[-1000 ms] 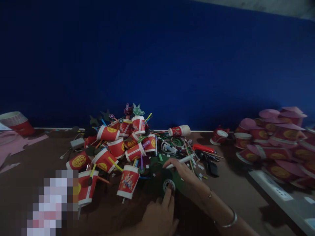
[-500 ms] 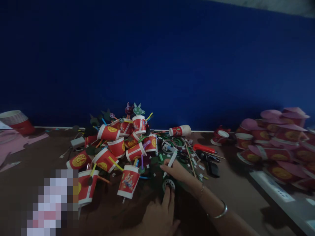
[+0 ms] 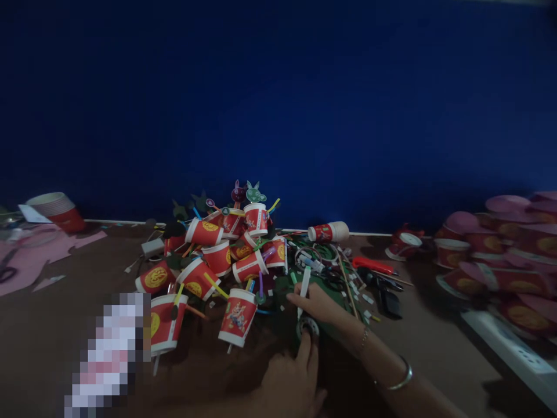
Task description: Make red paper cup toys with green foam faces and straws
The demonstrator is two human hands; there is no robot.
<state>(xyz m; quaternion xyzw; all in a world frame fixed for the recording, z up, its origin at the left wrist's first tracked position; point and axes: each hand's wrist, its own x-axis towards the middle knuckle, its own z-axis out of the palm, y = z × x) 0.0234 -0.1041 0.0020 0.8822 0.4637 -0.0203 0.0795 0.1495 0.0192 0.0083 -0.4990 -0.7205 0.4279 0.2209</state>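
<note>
My right hand [image 3: 314, 301] is closed around a white marker pen [image 3: 306, 280], which stands nearly upright. The pen's lower end is at the edge of a small round whitish disc [image 3: 312, 326] with a dark middle. Two outstretched fingers of my left hand [image 3: 293, 374] press down on this disc; the thumb lies lower, to the right. Dark green paper [image 3: 285, 302] spreads beneath and around the disc. A red paper cup [image 3: 237, 319] with straws stands tilted to the left of my hands.
A heap of red cups [image 3: 217, 257] with straws and animal-head cutouts lies left of centre. Behind my right hand are a stack of cups [image 3: 328, 232], a red-handled tool [image 3: 373, 265] and paper scraps. Pink-topped cups [image 3: 487, 244] and a power strip [image 3: 513, 345] sit right.
The view has turned slightly left, so everything sits further right in the picture. My right hand still grips the marker pen at the disc, and my left fingers stay on it.
</note>
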